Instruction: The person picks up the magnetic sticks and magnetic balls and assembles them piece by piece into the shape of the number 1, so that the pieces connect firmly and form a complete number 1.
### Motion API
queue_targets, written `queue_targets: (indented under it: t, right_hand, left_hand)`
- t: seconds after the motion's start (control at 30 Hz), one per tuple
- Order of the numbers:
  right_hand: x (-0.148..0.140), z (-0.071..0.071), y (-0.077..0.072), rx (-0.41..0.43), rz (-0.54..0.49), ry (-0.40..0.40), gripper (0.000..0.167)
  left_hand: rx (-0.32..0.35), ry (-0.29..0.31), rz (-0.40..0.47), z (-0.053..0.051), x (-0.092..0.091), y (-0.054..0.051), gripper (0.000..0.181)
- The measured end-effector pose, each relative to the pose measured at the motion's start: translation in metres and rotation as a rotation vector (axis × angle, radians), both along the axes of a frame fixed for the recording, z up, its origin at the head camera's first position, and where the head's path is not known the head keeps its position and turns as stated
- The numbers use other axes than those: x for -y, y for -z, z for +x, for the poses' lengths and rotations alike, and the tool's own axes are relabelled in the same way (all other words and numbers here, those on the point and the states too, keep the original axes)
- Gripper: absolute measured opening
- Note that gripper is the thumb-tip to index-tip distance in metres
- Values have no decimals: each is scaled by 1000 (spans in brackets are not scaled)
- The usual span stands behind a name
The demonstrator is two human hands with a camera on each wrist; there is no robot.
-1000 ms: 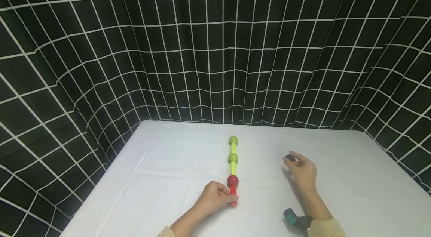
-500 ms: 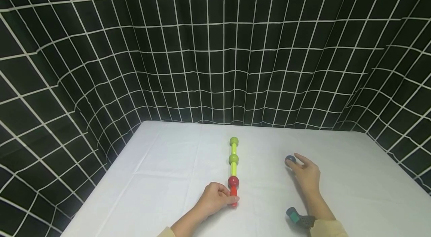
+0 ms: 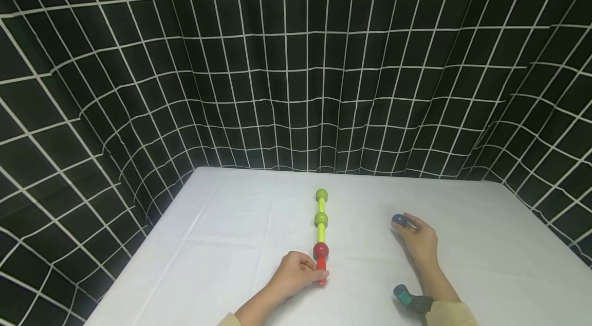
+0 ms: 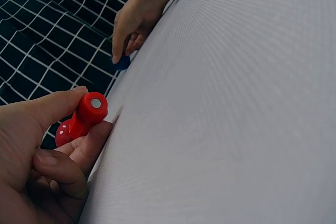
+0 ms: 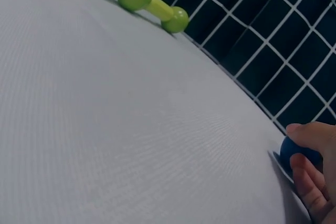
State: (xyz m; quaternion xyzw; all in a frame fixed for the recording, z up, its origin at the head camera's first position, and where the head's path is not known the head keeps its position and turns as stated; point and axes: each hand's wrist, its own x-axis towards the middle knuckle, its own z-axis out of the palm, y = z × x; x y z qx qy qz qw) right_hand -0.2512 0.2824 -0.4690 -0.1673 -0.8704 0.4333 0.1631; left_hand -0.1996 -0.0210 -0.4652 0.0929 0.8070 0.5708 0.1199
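Near the middle of the table, my left hand [image 3: 294, 274] pinches a red rod [image 3: 321, 266] between thumb and fingers. A silvery disc shows in the rod's near end in the left wrist view. The rod's far end meets a red ball [image 3: 321, 250]. Beyond that, a yellow-green rod [image 3: 321, 233], a green ball [image 3: 321, 219], another yellow-green rod [image 3: 321, 205] and a second green ball [image 3: 321, 194] continue the straight line. To the right, my right hand [image 3: 422, 243] pinches a dark blue ball [image 3: 399, 220] close to the tabletop, apart from the line.
A white cloth covers the table [image 3: 222, 243]. Behind it and along both sides hangs a black curtain [image 3: 296, 84] with a white grid. A grey wrist camera [image 3: 409, 299] with a teal patch juts left from my right wrist, above the cloth.
My right hand has shifted slightly right and nearer with the blue ball, and more of the ball shows between its fingers. The left hand and the line of rods and balls stay nearly still.
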Motion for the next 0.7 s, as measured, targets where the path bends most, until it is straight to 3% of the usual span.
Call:
queue_targets:
  t: [0.7]
  right_hand:
    - [12, 7, 1, -42, 84, 20, 48]
  left_hand:
    - [-20, 2, 8, 0, -1, 2, 24]
